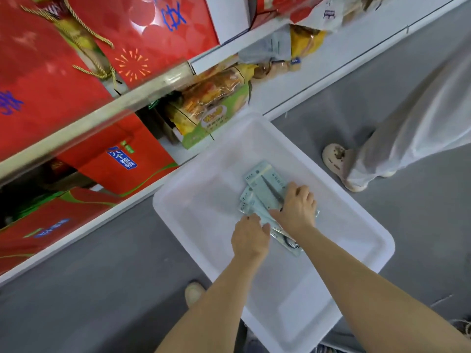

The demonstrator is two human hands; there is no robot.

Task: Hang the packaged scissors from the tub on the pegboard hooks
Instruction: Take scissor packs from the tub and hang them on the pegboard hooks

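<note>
The left hand (pixel 251 239), fingers curled down at the near edge of the stack, touches the pale blue-green carded scissors packs (pixel 265 186); whether it grips one I cannot tell. The packs lie fanned on the floor of the shallow white translucent plastic tub (pixel 362 225), long axes running from the hands toward the far rim, blade tips pointing away. The right hand (pixel 297 208) presses flat on top, fingers spread. Slippery overlapped cards could slide apart, or several could lift together and drop.
</note>
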